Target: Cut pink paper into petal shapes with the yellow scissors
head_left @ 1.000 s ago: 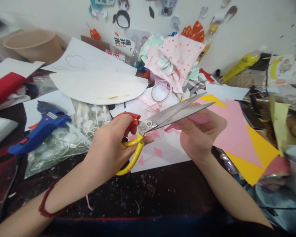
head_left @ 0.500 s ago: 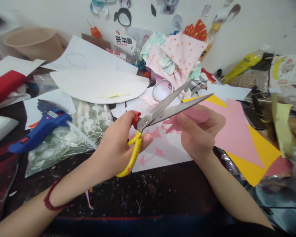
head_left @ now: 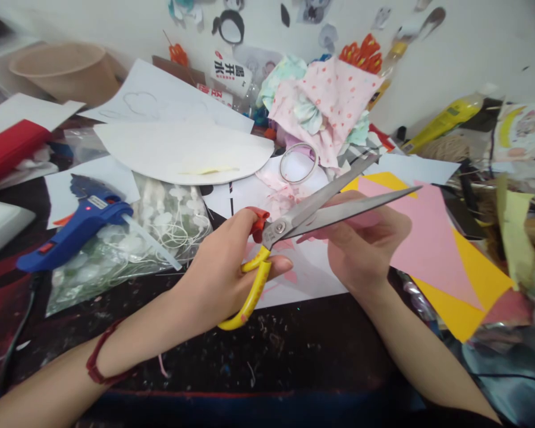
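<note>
My left hand [head_left: 214,273] is closed round the yellow and red handles of a pair of scissors [head_left: 280,227]. The blades stand apart and point to the right, passing in front of my right hand [head_left: 365,252]. Between the thumb and fingers of that hand is a small pink paper piece [head_left: 369,217], partly hidden by the lower blade. Below both hands lies a white sheet [head_left: 314,279] with pink paper scraps on it. To the right, a pink sheet [head_left: 432,249] rests on a yellow sheet [head_left: 466,315].
A blue glue gun [head_left: 89,223] lies at the left on a plastic bag [head_left: 160,220] of white stringed pieces. Behind are a white board [head_left: 182,148], a tape ring [head_left: 298,162] and dotted cloth [head_left: 325,95]. A yellow bottle [head_left: 450,122] leans at the back right.
The scissors and my left hand have moved right, so the blades reach further across my right hand. More of the pink piece is covered. The whole view has shifted slightly.
</note>
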Available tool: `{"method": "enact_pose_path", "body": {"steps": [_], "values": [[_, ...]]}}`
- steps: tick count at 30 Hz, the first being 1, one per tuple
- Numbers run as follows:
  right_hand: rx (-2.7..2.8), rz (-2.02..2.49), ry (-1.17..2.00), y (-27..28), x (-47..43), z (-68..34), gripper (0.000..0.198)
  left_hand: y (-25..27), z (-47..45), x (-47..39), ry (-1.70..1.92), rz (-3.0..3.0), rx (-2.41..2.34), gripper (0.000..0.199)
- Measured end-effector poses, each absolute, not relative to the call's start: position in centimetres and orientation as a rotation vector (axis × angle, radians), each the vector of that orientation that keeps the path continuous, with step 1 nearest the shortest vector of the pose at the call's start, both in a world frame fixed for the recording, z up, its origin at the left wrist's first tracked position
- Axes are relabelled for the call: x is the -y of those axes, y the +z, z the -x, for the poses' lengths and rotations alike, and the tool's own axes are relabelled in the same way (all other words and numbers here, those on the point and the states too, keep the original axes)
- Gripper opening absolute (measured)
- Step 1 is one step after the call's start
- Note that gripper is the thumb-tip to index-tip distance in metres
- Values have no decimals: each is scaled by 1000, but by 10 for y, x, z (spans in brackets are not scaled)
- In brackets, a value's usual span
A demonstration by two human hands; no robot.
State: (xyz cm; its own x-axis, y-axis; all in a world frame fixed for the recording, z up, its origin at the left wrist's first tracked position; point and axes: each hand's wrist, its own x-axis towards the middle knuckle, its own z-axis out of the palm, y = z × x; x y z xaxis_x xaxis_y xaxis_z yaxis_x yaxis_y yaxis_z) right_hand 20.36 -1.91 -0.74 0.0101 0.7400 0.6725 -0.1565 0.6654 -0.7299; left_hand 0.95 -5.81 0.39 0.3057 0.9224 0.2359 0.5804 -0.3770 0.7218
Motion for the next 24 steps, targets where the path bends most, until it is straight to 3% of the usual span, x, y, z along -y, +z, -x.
{"method": "enact_pose_path", "body": {"steps": [18,24], "values": [[1396,584,695,-9,19,-201,12,6,-9,59,839,-2039,-1326,35],[1402,550,693,-8,20,-202,20,5,-10,60,871,-2057,-1345,34]]}}
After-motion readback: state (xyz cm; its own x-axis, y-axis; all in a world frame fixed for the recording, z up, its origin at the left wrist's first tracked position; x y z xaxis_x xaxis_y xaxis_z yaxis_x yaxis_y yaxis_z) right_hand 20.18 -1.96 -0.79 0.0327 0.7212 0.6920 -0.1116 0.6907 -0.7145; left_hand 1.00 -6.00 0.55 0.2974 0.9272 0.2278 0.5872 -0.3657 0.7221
